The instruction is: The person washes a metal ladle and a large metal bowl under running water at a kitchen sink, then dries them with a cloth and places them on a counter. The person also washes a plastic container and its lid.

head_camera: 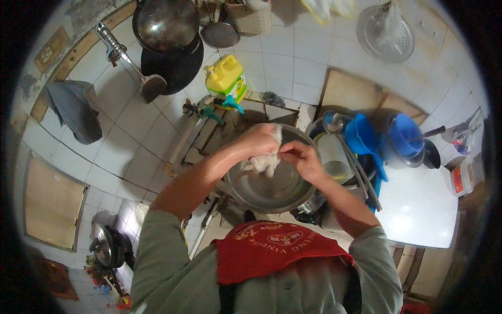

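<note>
A wet-looking white cloth [263,161] is bunched in my left hand [261,140], over a wide metal basin [270,202]. Part of it hangs below the fist and another bit shows above the knuckles. My right hand [304,159] comes in from the other side, with thumb and fingertips pinched together at the cloth's right edge. Under both hands the basin's grey inside shows; fine detail there is too dim to tell.
Taps with green handles [231,104] stand beyond the basin, near a yellow jug [225,76]. To the right are a pale container [333,157], a blue plastic scoop [359,133] and a white tabletop [415,208]. A spatula [151,84] and wok [166,27] hang on the tiled wall.
</note>
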A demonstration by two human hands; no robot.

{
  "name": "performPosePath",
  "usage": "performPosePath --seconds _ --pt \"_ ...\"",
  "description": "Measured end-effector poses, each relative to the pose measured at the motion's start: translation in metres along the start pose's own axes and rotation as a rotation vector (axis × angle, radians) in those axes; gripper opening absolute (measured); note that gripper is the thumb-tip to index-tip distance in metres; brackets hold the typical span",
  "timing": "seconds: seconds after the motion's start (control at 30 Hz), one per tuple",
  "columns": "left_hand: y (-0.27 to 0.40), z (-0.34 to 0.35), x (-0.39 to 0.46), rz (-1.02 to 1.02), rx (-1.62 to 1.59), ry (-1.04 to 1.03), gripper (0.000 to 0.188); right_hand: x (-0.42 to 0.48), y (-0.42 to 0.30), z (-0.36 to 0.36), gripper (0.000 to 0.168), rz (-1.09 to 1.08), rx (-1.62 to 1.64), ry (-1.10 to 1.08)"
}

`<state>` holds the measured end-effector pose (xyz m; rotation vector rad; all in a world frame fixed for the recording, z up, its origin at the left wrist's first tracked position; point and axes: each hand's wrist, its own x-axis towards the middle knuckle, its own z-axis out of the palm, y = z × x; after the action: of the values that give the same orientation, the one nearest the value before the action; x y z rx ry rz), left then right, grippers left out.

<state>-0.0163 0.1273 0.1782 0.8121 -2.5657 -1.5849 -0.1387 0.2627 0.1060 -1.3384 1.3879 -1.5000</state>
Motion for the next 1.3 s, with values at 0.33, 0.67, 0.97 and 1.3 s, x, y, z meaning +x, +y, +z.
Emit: performPosePath --seconds 0.33,0.67,0.97,1.3 --pt "0.082 0.079 -0.056 0.426 1.012 -0.312 0.032 -0.017 0.057 0.031 0.019 0.146 1.456 0.037" --pt "0.002 0.071 0.042 0.144 -1.281 -0.001 0.044 0.020 0.043 0.054 0.030 -0.143 0.943 0.561" --pt "-0.007 0.043 0.085 0.745 0.635 0.852 0.016 0.012 0.065 0.082 0.043 0.365 0.673 0.502" --pt "-0.069 0.005 0.110 0.229 0.952 0.600 0.021 0.066 -0.028 0.101 0.048 0.673 0.912 0.609"
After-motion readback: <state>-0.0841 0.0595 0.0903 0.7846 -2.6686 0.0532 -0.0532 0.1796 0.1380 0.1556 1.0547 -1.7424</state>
